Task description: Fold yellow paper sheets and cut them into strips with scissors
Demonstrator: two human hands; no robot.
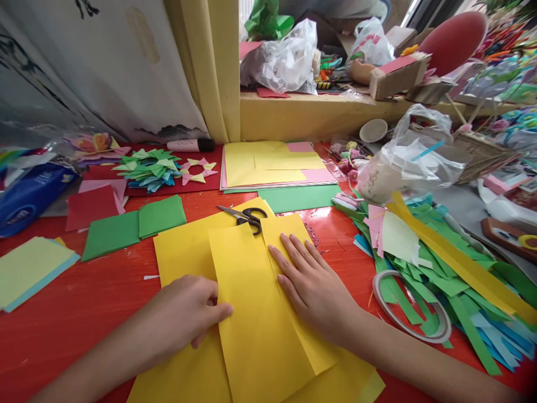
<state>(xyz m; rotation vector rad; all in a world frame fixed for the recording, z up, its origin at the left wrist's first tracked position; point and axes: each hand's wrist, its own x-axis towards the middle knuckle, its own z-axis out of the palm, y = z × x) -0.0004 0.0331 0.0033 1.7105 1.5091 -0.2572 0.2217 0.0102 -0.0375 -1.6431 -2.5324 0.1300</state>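
Note:
A yellow paper strip [251, 302] lies over larger yellow sheets [184, 252] on the red table. My left hand [193, 310] pinches this strip's left edge between thumb and fingers. Flat on a second yellow strip [310, 341], just to the right, rests my right hand [310, 285] with its fingers stretched out. The two strips spread slightly apart toward the top. Black-handled scissors [247, 215] lie partly open on the yellow paper, above both hands and touched by neither.
Green paper squares [113, 235] and pale yellow squares [36, 268] lie left. A paper stack [272, 162] sits behind. To the right are a tape roll [377, 291], green paper scraps [457, 285] and a plastic bag [419, 168]. Folded paper stars [153, 168] stand at back left.

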